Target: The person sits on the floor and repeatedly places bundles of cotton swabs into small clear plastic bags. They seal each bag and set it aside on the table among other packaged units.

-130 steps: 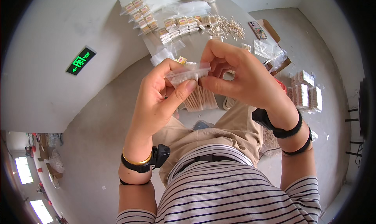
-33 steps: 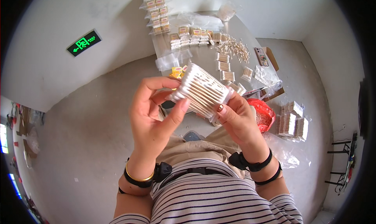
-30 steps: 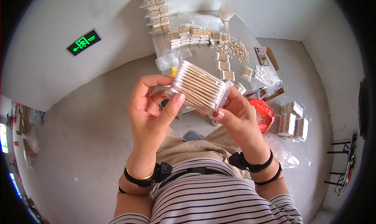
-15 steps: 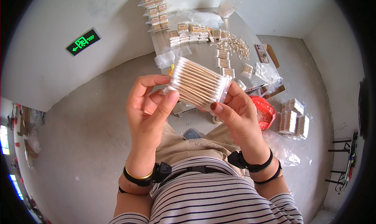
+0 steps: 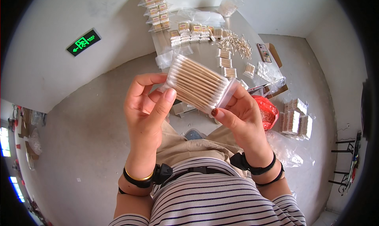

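Observation:
A clear bag of cotton swabs (image 5: 197,83) is held up between my two hands, above my lap. White cotton tips line both ends of the pale wooden sticks, which slope down to the right. My left hand (image 5: 147,103) pinches the bag's left end, thumb in front and fingers behind. At the other end my right hand (image 5: 241,109) grips the lower right corner, its thumb at the edge by the clear flap. The fingers behind the bag are partly hidden.
A grey table (image 5: 205,52) ahead carries loose swabs (image 5: 237,44), stacked swab packs (image 5: 191,30), empty clear bags (image 5: 167,59) and a phone (image 5: 264,53). Right of my knees are a red bag of swabs (image 5: 267,113) and bundled packs (image 5: 294,121) on the floor.
Both hands have shifted slightly left with the swab bag, and it is turned a little flatter toward me. The grip at both ends stays the same.

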Demonstrator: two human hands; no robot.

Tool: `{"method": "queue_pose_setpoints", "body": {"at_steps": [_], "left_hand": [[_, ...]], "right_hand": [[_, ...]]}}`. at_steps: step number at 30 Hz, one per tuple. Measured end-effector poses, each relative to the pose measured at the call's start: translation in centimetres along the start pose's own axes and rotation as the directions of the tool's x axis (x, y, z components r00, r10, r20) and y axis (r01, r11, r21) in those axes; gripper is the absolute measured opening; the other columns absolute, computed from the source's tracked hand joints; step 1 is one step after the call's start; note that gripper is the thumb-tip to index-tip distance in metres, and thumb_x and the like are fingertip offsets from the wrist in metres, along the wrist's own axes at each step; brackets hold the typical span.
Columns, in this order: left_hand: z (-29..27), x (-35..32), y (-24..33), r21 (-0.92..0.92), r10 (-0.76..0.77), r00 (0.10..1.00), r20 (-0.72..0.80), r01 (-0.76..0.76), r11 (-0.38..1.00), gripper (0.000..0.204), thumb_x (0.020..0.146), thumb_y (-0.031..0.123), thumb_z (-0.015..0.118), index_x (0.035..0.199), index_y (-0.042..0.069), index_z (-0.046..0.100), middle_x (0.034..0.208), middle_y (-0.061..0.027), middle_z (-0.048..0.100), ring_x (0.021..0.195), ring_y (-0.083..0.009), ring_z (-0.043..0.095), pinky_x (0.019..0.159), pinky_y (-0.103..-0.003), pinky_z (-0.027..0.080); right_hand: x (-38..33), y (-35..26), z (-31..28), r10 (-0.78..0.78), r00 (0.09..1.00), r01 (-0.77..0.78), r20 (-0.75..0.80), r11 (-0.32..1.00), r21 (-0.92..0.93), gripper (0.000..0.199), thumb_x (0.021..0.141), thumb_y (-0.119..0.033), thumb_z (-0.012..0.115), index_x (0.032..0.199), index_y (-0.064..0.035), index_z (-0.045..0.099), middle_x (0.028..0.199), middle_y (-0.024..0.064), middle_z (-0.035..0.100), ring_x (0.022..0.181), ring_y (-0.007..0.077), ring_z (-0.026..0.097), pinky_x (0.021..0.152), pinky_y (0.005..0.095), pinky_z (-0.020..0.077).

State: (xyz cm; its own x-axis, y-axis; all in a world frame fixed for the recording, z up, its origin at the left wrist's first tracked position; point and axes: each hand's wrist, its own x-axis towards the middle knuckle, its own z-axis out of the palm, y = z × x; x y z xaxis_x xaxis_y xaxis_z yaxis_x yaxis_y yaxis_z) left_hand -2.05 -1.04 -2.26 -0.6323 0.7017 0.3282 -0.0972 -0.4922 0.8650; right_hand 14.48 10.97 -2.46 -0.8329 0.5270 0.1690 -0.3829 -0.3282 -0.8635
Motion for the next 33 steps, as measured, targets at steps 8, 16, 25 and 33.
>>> {"method": "queue_pose_setpoints", "body": {"at_steps": [8,16,25,33], "left_hand": [[0.5,0.2,-0.1,0.07,0.08,0.997,-0.015,-0.079,0.994,0.03,0.091,-0.006,0.07,0.118,-0.001,0.057,0.116,-0.0105,0.064,0.098,-0.0121,0.065,0.089,-0.025,0.051],[0.3,0.1,-0.1,0.121,0.105,0.992,0.075,-0.114,0.986,0.027,0.089,-0.006,0.072,0.114,-0.002,0.061,0.113,-0.0101,0.065,0.1,-0.013,0.064,0.089,-0.026,0.051],[0.9,0.0,-0.4,0.334,0.254,0.944,0.211,-0.314,0.889,0.035,0.082,-0.003,0.079,0.114,-0.003,0.064,0.108,-0.0122,0.072,0.092,-0.0189,0.072,0.084,-0.029,0.055],[0.6,-0.3,-0.8,0.443,0.372,0.876,0.307,-0.477,0.759,0.043,0.075,-0.004,0.083,0.114,0.001,0.065,0.103,-0.0131,0.074,0.089,-0.0218,0.07,0.076,-0.031,0.053]], "right_hand": [[0.4,-0.3,0.4,0.086,0.994,-0.093,-0.066,0.989,-0.116,0.064,0.09,-0.013,0.076,0.143,0.0038,0.044,0.135,0.013,0.06,0.126,0.0206,0.058,0.107,0.0351,0.0452],[0.8,0.3,-0.8,-0.11,0.991,0.093,-0.077,0.975,-0.203,0.066,0.092,-0.009,0.073,0.146,-0.0025,0.036,0.134,0.0146,0.057,0.12,0.0185,0.056,0.1,0.0336,0.0461],[1.6,-0.5,-0.2,-0.327,0.938,0.312,0.117,0.644,-0.699,0.069,0.079,-0.012,0.083,0.138,-0.0009,0.048,0.121,0.0131,0.063,0.11,0.0218,0.062,0.096,0.0347,0.0466],[1.4,-0.7,-0.6,-0.357,0.915,0.376,0.19,0.578,-0.725,0.035,0.075,-0.005,0.081,0.107,-0.0042,0.067,0.102,0.0085,0.068,0.093,0.0277,0.062,0.085,0.0382,0.0459]]}}
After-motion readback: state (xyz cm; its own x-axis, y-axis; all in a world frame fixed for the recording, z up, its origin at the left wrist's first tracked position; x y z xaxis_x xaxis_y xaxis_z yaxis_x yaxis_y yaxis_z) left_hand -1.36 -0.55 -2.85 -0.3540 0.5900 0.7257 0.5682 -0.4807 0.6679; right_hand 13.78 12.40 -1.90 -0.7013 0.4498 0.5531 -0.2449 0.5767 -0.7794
